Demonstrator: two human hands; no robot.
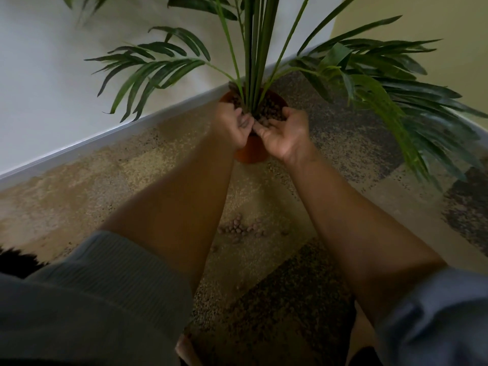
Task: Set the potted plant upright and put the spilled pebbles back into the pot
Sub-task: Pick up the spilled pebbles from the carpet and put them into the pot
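The orange-brown pot (250,154) stands upright on the carpet near the wall corner, and its green palm fronds (258,48) rise and spread wide. Brown pebbles (272,107) fill the top of the pot. Both hands are cupped side by side over the pot's near rim. My left hand (232,125) has its fingers curled inward at the stems. My right hand (285,133) lies palm up with a few pebbles in its cupped fingers. A small cluster of spilled pebbles (239,229) lies on the carpet between my forearms.
A white wall with a grey skirting board (105,140) runs diagonally behind the pot. The carpet (277,299) has beige and dark speckled patches. Long fronds (409,114) droop low to the right. My knee in grey cloth (79,313) fills the lower left.
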